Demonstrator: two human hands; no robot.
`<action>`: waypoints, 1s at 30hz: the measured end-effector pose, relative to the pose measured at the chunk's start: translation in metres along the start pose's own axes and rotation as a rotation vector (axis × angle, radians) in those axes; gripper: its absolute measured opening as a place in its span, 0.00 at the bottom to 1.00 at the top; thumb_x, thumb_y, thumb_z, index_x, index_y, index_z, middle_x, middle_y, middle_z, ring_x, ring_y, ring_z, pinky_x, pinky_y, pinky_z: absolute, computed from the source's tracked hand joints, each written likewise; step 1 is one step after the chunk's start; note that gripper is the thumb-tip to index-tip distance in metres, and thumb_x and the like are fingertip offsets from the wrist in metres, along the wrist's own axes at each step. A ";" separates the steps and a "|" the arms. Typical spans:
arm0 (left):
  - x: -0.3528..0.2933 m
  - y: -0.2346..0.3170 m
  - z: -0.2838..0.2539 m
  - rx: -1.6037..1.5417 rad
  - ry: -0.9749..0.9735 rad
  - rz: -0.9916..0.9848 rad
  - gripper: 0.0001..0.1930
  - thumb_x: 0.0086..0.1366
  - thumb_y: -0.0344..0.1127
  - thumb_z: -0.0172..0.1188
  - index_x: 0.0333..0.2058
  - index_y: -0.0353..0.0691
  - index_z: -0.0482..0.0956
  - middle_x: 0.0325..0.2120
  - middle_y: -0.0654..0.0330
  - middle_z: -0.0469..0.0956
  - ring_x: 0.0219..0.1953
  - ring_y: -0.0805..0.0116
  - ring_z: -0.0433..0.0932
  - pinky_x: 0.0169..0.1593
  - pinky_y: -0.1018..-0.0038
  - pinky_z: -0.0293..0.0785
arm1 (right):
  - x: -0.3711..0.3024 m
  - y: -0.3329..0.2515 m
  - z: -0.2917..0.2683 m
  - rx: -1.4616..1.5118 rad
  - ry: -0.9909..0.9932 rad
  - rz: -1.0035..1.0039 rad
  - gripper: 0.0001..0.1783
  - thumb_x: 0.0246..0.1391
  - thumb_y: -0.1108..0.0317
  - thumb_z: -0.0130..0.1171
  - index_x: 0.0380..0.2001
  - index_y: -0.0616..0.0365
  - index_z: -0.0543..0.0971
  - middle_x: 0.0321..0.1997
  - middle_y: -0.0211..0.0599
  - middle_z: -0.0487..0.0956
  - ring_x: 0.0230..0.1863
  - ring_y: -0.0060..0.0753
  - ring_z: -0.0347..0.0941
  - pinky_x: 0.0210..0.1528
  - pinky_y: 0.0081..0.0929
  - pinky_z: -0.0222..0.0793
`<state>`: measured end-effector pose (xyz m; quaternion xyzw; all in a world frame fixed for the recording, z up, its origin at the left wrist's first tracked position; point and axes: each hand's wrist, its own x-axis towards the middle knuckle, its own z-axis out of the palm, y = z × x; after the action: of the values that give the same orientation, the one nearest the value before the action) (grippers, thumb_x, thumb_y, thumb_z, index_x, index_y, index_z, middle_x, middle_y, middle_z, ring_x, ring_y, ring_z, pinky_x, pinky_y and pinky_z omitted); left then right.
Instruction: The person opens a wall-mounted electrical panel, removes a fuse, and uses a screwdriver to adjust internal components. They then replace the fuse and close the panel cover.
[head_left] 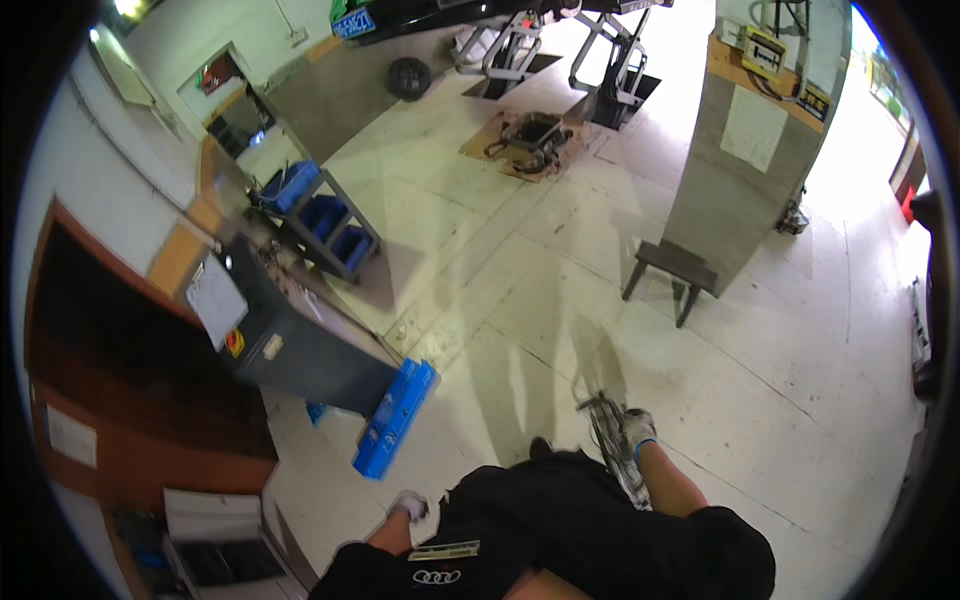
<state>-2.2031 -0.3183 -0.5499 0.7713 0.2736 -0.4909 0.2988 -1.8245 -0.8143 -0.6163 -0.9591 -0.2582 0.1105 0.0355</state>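
My right hand, in a light glove with a blue cuff edge, is closed on a long grey metal piece. The piece hangs beside my right leg, with a thin crossbar at its far end; its exact kind is not clear. At my left side hangs my left hand, also in a pale glove. It appears to hold nothing, but its fingers are too small and blurred to read. Beyond it, a bright blue long box-like piece stands at the end of a dark grey cabinet.
Ahead, a dark metal car part lies on cardboard. Behind it are scissor lifts under a raised car. A tool cart with blue bins stands left, a small stool by a pillar right.
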 end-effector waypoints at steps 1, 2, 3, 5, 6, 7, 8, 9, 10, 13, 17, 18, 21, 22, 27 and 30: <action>0.007 -0.002 -0.017 -0.072 0.038 -0.047 0.10 0.63 0.40 0.63 0.34 0.41 0.85 0.31 0.52 0.84 0.30 0.55 0.82 0.33 0.60 0.76 | 0.037 -0.006 -0.032 0.344 0.116 0.291 0.21 0.67 0.58 0.53 0.58 0.53 0.79 0.47 0.46 0.86 0.50 0.50 0.83 0.52 0.41 0.78; 0.013 0.001 -0.035 -0.115 0.069 -0.079 0.11 0.63 0.41 0.62 0.34 0.40 0.85 0.31 0.52 0.84 0.31 0.55 0.82 0.34 0.59 0.77 | 0.076 -0.016 -0.069 0.710 0.355 0.519 0.20 0.66 0.60 0.54 0.58 0.56 0.79 0.51 0.50 0.85 0.53 0.54 0.82 0.53 0.44 0.78; 0.022 0.009 -0.059 -0.142 0.093 -0.094 0.12 0.64 0.42 0.62 0.35 0.40 0.85 0.32 0.52 0.84 0.31 0.54 0.82 0.34 0.59 0.77 | 0.121 -0.019 -0.112 0.711 0.230 0.560 0.23 0.68 0.58 0.50 0.62 0.52 0.76 0.55 0.53 0.83 0.57 0.55 0.79 0.59 0.44 0.75; 0.052 0.034 -0.114 -0.141 0.120 -0.098 0.14 0.65 0.45 0.60 0.35 0.40 0.85 0.32 0.52 0.85 0.31 0.54 0.83 0.35 0.59 0.77 | 0.200 -0.031 -0.184 0.801 0.308 0.459 0.22 0.67 0.58 0.50 0.60 0.51 0.78 0.56 0.55 0.82 0.58 0.59 0.77 0.59 0.47 0.75; 0.072 0.048 -0.143 -0.119 0.123 -0.084 0.15 0.66 0.46 0.59 0.36 0.40 0.85 0.32 0.52 0.85 0.32 0.54 0.83 0.35 0.58 0.77 | 0.245 -0.039 -0.211 0.769 0.336 0.463 0.21 0.67 0.58 0.50 0.58 0.51 0.80 0.52 0.53 0.83 0.54 0.56 0.80 0.56 0.45 0.76; 0.096 0.062 -0.172 -0.077 0.123 -0.061 0.16 0.66 0.47 0.59 0.36 0.40 0.85 0.33 0.52 0.85 0.32 0.53 0.83 0.35 0.58 0.77 | 0.286 -0.043 -0.232 0.729 0.363 0.472 0.20 0.67 0.58 0.51 0.57 0.50 0.81 0.48 0.52 0.85 0.49 0.54 0.83 0.53 0.44 0.77; 0.121 0.075 -0.202 -0.023 0.118 -0.033 0.17 0.67 0.48 0.58 0.36 0.40 0.85 0.33 0.52 0.85 0.32 0.53 0.83 0.36 0.58 0.77 | 0.316 -0.042 -0.245 0.895 0.260 0.501 0.20 0.66 0.59 0.52 0.56 0.50 0.82 0.44 0.49 0.86 0.44 0.49 0.84 0.51 0.42 0.78; 0.148 0.090 -0.235 0.047 0.119 0.005 0.18 0.67 0.49 0.57 0.37 0.39 0.86 0.33 0.51 0.85 0.32 0.53 0.83 0.36 0.57 0.77 | 0.352 -0.041 -0.254 1.060 0.104 0.588 0.19 0.66 0.59 0.53 0.55 0.50 0.83 0.40 0.45 0.87 0.40 0.43 0.86 0.48 0.40 0.78; 0.174 0.105 -0.269 0.155 0.117 0.071 0.19 0.68 0.50 0.57 0.37 0.39 0.86 0.34 0.51 0.86 0.33 0.53 0.83 0.37 0.57 0.78 | 0.377 -0.042 -0.255 1.087 0.168 0.531 0.20 0.65 0.59 0.54 0.56 0.52 0.83 0.32 0.40 0.87 0.30 0.34 0.84 0.39 0.34 0.78; 0.242 0.179 -0.394 0.769 0.089 0.403 0.22 0.69 0.54 0.55 0.38 0.39 0.86 0.35 0.51 0.86 0.33 0.52 0.84 0.38 0.56 0.78 | 0.424 -0.031 -0.252 1.270 0.077 0.750 0.18 0.65 0.60 0.55 0.51 0.57 0.84 0.29 0.40 0.85 0.25 0.34 0.80 0.30 0.33 0.75; 0.310 0.368 -0.593 -0.142 0.222 0.170 0.15 0.66 0.44 0.60 0.34 0.38 0.86 0.28 0.57 0.85 0.27 0.68 0.80 0.30 0.69 0.75 | 0.447 0.015 -0.251 1.546 0.009 0.936 0.13 0.64 0.64 0.55 0.41 0.61 0.83 0.23 0.40 0.80 0.19 0.33 0.74 0.21 0.34 0.68; 0.317 0.420 -0.643 -0.070 0.255 0.229 0.15 0.69 0.42 0.55 0.36 0.38 0.86 0.32 0.57 0.86 0.30 0.68 0.83 0.35 0.67 0.79 | 0.456 0.032 -0.252 1.574 0.107 0.921 0.12 0.64 0.64 0.55 0.39 0.60 0.82 0.23 0.40 0.79 0.19 0.34 0.73 0.20 0.35 0.68; 0.332 0.570 -0.763 -0.371 0.356 0.446 0.18 0.74 0.41 0.53 0.50 0.34 0.83 0.38 0.54 0.87 0.32 0.66 0.84 0.35 0.69 0.79 | 0.503 0.094 -0.248 1.695 0.259 1.117 0.10 0.62 0.64 0.56 0.40 0.57 0.82 0.22 0.37 0.78 0.19 0.34 0.73 0.19 0.35 0.67; 0.336 0.617 -0.793 -0.400 0.389 0.479 0.20 0.75 0.42 0.53 0.55 0.34 0.80 0.39 0.53 0.87 0.32 0.66 0.84 0.35 0.70 0.79 | 0.524 0.118 -0.245 1.744 0.290 1.090 0.09 0.61 0.64 0.57 0.36 0.58 0.81 0.21 0.37 0.77 0.18 0.34 0.71 0.19 0.35 0.64; 0.370 0.791 -0.877 -0.459 0.480 0.579 0.25 0.73 0.40 0.57 0.64 0.33 0.72 0.43 0.52 0.86 0.34 0.67 0.84 0.39 0.71 0.81 | 0.678 0.220 -0.250 1.896 0.309 1.090 0.08 0.59 0.63 0.58 0.30 0.54 0.79 0.17 0.31 0.71 0.15 0.31 0.66 0.17 0.33 0.59; 0.395 0.865 -0.898 -0.550 0.482 0.533 0.25 0.70 0.38 0.59 0.61 0.30 0.74 0.42 0.51 0.86 0.36 0.65 0.85 0.41 0.71 0.83 | 0.789 0.279 -0.307 1.750 0.110 1.070 0.09 0.59 0.61 0.60 0.32 0.55 0.81 0.16 0.28 0.69 0.13 0.27 0.62 0.16 0.32 0.56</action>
<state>-0.9056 -0.1936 -0.4428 0.7990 0.2475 -0.1122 0.5364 -0.9530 -0.6618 -0.5055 -0.5904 0.3760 0.2174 0.6802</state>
